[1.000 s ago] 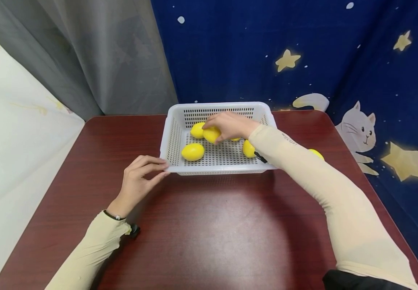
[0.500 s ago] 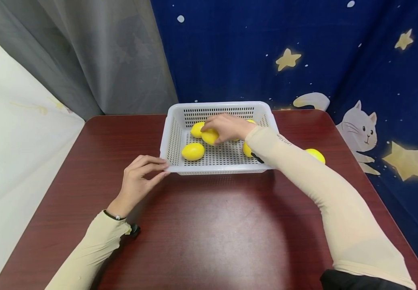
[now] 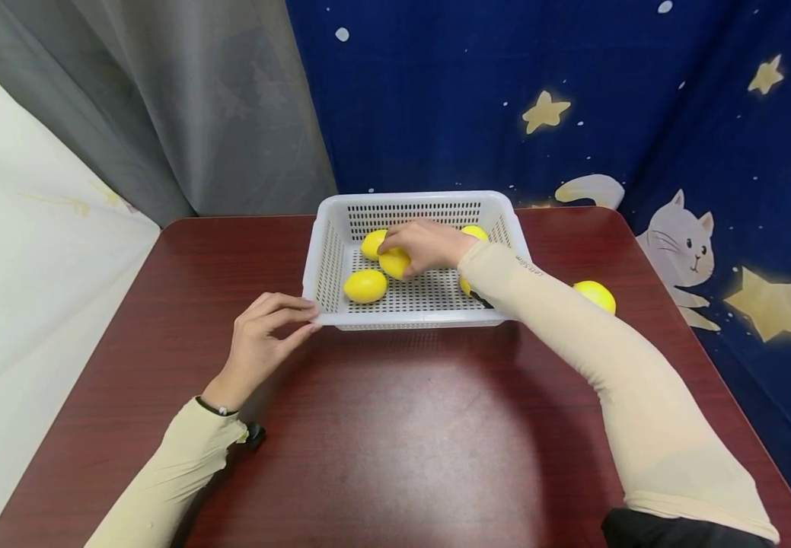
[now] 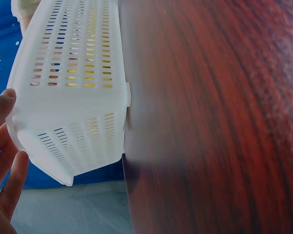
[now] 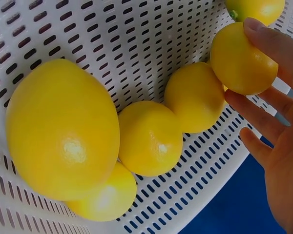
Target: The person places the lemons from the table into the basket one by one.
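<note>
Inside the white perforated plastic basket (image 3: 409, 317), my right hand (image 3: 429, 243) holds a yellow lemon (image 3: 393, 263) between thumb and fingers. The right wrist view shows this lemon (image 5: 243, 59) with the thumb (image 5: 271, 41) on one side and fingers behind it. Several other lemons lie in the basket, among them a front-left lemon (image 3: 365, 287) and one at the back right (image 3: 473, 232); my forearm hides part of the right side. My left hand (image 3: 258, 342) pinches the basket's front-left corner, with thumb and fingertips at the rim (image 4: 14, 117).
A lone lemon (image 3: 595, 296) lies on the dark red wooden table (image 3: 395, 426), right of the basket and behind my right sleeve (image 3: 573, 327). A grey curtain (image 3: 231, 106) and a blue star-patterned curtain (image 3: 436, 99) hang behind the table's far edge.
My right hand with the lemon has moved slightly left and toward the front of the basket. More of the lemon on the table shows past my sleeve. My left hand stays put.
</note>
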A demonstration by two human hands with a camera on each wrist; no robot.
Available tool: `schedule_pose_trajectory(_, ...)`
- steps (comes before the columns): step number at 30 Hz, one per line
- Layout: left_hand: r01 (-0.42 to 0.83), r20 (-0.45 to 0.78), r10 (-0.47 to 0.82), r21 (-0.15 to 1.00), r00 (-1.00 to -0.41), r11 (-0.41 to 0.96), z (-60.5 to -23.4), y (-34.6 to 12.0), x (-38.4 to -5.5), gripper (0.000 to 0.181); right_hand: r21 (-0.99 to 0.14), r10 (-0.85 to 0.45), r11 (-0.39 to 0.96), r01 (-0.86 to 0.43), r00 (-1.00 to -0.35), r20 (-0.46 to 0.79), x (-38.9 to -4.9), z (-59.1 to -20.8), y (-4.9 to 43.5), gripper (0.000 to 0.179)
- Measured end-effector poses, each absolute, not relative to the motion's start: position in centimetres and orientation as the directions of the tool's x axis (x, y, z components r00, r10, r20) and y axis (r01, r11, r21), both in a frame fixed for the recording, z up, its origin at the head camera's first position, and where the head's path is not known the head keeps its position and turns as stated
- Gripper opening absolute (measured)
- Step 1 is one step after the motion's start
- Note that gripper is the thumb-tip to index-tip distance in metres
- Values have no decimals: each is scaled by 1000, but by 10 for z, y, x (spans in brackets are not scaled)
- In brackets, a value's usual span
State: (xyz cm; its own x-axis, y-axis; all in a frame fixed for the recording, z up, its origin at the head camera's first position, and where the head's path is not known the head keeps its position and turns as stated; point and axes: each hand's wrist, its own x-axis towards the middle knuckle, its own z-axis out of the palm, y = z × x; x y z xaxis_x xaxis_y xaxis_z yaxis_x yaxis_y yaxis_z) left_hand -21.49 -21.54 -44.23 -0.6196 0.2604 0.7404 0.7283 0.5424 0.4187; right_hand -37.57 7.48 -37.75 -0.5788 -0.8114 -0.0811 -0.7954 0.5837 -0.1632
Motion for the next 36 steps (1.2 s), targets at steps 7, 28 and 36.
schedule_pose_trajectory(7,727,741,261,414,-619,548,-442,-215,-215,38,-160,-801,599,-785,-589,-109,-376,-381,73,51)
schedule_pose_trajectory(28,734,748,257,416,-611,537,-442,-214,-214,35,-160,-801,599,-785,-589,-111,-375,-382,74,49)
schedule_pose_trajectory(36,738,751,264,407,-606,538,-441,-215,-215,34,-153,-798,602,-784,-592,-109,-372,-368,77,47)
